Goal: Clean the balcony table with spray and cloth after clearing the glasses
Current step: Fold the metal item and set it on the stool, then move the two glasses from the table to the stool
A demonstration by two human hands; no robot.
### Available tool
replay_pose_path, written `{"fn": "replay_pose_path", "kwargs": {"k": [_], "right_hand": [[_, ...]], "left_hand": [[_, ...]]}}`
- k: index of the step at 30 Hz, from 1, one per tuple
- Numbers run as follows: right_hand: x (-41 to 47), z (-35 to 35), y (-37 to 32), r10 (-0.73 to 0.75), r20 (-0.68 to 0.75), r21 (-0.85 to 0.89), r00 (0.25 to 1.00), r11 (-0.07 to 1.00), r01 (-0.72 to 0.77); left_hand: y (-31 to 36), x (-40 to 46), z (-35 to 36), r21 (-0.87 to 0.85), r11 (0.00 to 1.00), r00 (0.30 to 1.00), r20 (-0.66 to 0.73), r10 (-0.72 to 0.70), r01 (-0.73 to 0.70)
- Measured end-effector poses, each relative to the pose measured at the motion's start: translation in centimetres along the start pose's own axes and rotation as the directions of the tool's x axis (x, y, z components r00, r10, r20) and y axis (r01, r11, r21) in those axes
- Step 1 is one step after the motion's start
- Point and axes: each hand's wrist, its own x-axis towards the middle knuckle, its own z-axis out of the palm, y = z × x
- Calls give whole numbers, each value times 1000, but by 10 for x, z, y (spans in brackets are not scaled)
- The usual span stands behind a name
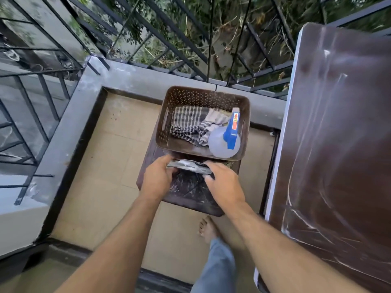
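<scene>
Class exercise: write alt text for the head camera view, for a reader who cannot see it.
Seen from above, a person's left hand and right hand hold a flat silvery object over a dark stool on a balcony. Behind it, a brown perforated basket holds a checked cloth and a spray bottle; a brown table stands to the right.

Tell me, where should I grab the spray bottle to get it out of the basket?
Probably by the blue sprayer neck, coming straight down from above. The spray bottle lies tipped against the right wall of the brown perforated basket, so the sides are walled in, and its round clear body looks too wide to hold easily. The checked cloth lies beside it on the left.
</scene>
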Motion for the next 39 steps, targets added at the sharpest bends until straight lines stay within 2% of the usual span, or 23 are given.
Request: {"fn": "replay_pose_path", "kwargs": {"k": [13,20,26,30,36,39], "right_hand": [[4,6,3,11,13,-54,1000,998,-10],[-11,-17,-3,51,61,-88,997,995,-45],[-37,-65,-7,38,46,-69,998,997,-35],[-53,-105,-10,-64,84,-85,994,994,71],[-82,-178,3,-192,-61,-151,979,972,181],[-92,-223,20,-190,-149,-125,970,977,173]], "left_hand": [[1,1,10,29,998,998,-13,-59,60],[13,-30,0,-51,992,990,-70,-120,116],[51,-72,-24,15,998,976,-212,-52,57],[86,-94,-41,29,1000,966,-258,9,-1],[151,-119,-53,50,996,943,-321,85,-72],[188,-129,-49,40,992,936,-330,126,-119]]}}
